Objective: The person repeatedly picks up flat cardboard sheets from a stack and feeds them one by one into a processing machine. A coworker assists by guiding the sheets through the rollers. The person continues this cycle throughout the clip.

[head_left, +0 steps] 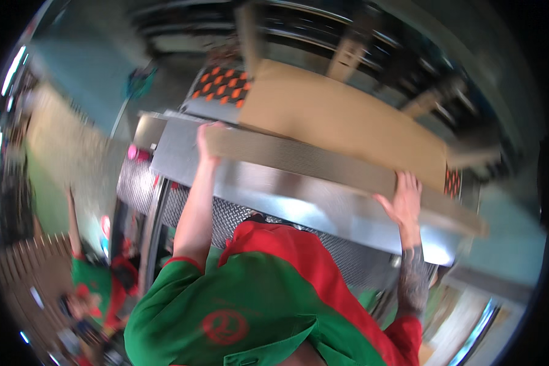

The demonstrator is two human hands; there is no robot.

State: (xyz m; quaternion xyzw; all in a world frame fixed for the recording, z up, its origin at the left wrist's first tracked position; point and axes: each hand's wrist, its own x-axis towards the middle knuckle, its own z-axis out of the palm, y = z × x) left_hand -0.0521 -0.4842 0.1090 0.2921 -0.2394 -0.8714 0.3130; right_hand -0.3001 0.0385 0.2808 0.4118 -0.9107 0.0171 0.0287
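A thick stack of flat brown cardboard sheets (341,113) lies crosswise in front of me, its many layered edges (299,155) facing my body. At its left front corner, my left hand (208,140) has its fingers bent over the top and its palm against the end. Toward the right end, my right hand (405,198) rests on the front edge. Its fingers stretch up onto the top sheet and its thumb points out to the left. Beneath the front of the stack runs a shiny metal table (299,210).
Orange-and-black patterned surface (221,86) shows beyond the stack's left end. Blurred machine uprights (348,52) stand at the far side. Diamond-plate metal (216,216) lies below the table's near edge. Another person (97,287) in green and red is at the lower left, one arm raised.
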